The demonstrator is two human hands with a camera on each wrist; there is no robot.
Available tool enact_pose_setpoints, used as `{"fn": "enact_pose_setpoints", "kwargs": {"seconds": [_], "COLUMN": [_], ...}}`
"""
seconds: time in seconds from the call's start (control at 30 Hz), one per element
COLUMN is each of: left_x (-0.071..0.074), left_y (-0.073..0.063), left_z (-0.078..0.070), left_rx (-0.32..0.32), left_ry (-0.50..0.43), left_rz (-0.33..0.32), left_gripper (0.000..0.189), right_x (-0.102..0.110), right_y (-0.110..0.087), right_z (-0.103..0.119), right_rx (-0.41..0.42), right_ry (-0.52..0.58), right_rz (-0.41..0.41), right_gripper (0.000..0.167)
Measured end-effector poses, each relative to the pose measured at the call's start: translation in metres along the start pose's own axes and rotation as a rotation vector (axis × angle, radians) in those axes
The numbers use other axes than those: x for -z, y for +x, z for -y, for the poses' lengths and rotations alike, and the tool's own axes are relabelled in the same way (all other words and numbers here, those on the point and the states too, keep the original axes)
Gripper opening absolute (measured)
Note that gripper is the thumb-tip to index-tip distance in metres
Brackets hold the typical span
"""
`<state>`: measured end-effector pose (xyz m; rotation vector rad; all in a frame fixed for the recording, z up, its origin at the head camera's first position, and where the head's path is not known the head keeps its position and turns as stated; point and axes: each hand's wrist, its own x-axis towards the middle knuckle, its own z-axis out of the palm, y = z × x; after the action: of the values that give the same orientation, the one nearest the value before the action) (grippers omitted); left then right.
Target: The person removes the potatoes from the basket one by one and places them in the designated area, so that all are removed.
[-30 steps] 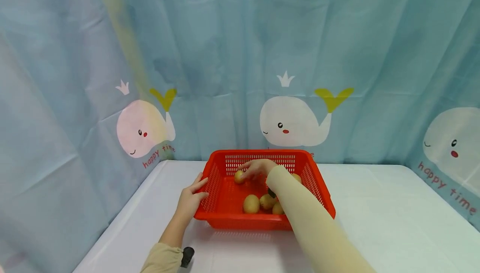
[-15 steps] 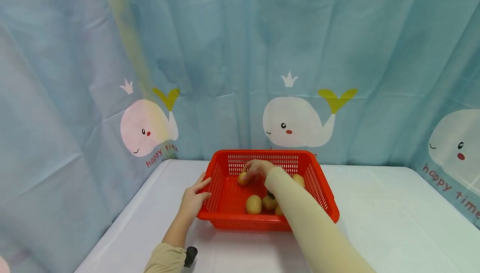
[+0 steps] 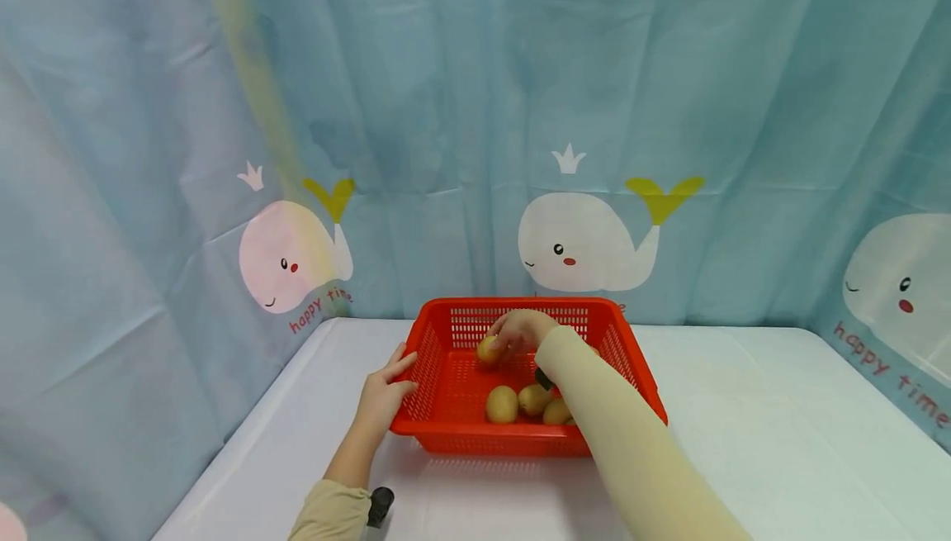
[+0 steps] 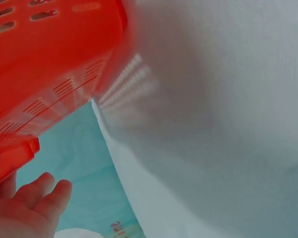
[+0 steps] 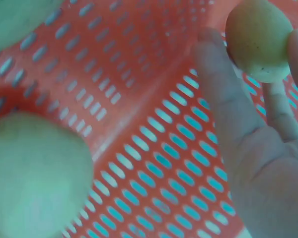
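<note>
A potato (image 3: 487, 350) is held by the right hand (image 3: 524, 329) inside the red basket (image 3: 475, 430), at 11 o'clock of its interior. The fingers are clamped on it, as is seen from both sides in the right wrist view, where it is placed at 1 o'clock against the slotted red plastic; whether its underside is touching the basket floor cannot be told.

The left hand (image 3: 380, 396) is laid at the 9 o'clock rim; its fingers are spread apart and nearly straight, and the rim is touched by them.

Loose potatoes are grouped along the near wall: one at 7 o'clock (image 3: 502, 404), one at 6 o'clock (image 3: 534, 399), and one at 5 o'clock (image 3: 556, 411), beside which the forearm in its pale sleeve (image 3: 631, 442) is crossed over the rim. A further potato at 2 o'clock is mostly hidden by that sleeve.

The basket is carried upright on the white bench (image 3: 758, 417). A black fitting (image 3: 380, 506) is seen beside the left cuff (image 3: 330, 512). Behind the bench, at 12 o'clock, a blue curtain (image 3: 461, 111) is hung, printed with whales (image 3: 579, 244) and the words "happy time".
</note>
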<state>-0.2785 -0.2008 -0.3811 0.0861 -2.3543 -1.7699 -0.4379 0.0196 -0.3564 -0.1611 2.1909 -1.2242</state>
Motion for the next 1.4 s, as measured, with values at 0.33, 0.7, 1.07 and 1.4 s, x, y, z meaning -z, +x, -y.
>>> {"fn": "enact_pose_setpoints", "kwargs": {"seconds": [0.33,0.7,1.07,1.4], "left_x": [0.002,0.009,0.003,0.003], "left_y": [0.002,0.016,0.033,0.031], "left_z": [0.000,-0.003,-0.001,0.002], "left_rx": [0.002,0.037,-0.001,0.012], "left_ry": [0.021,0.083,0.075,0.060], "left_rz": [0.019,0.074,0.083,0.076], "left_gripper": [0.050,0.059,0.050,0.049], "right_x": [0.025,0.053,0.078,0.085], "right_y": [-0.033,-0.074,-0.106,-0.118], "right_z": [0.011,0.009,-0.009,-0.028], "right_rx": [0.064,0.116,0.191,0.222], "right_ry": [0.219,0.225,0.234,0.290], "right_rz": [-0.006,-0.033,-0.014,-0.029], "right_gripper": [0.041,0.052,0.051,0.048]}}
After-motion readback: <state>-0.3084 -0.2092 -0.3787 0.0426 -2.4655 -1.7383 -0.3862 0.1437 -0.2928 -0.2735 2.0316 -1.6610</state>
